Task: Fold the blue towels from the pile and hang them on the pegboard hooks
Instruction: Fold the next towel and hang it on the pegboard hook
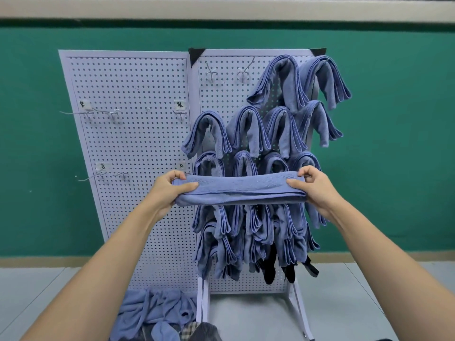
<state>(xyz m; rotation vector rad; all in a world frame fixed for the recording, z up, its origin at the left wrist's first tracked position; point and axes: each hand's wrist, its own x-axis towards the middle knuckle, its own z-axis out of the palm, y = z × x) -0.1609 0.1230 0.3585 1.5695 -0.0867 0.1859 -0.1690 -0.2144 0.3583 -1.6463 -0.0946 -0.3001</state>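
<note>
My left hand (170,190) grips one end of the folded blue towel (241,190) and my right hand (316,188) grips the other, holding it level before the pegboard (221,102). Folding looks finished, so next I'd drape it over a free hook (211,72) up top.

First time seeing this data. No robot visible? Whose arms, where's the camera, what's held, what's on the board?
No robot here: one camera worn on a person's head looks forward and down. The left hand and right hand each pinch one end of a folded blue cloth towel, held level before a white perforated pegboard. Its right panel carries many hung blue towels; two wire hooks at its top left are bare. A loose pile of blue towels lies on the floor below.
</note>
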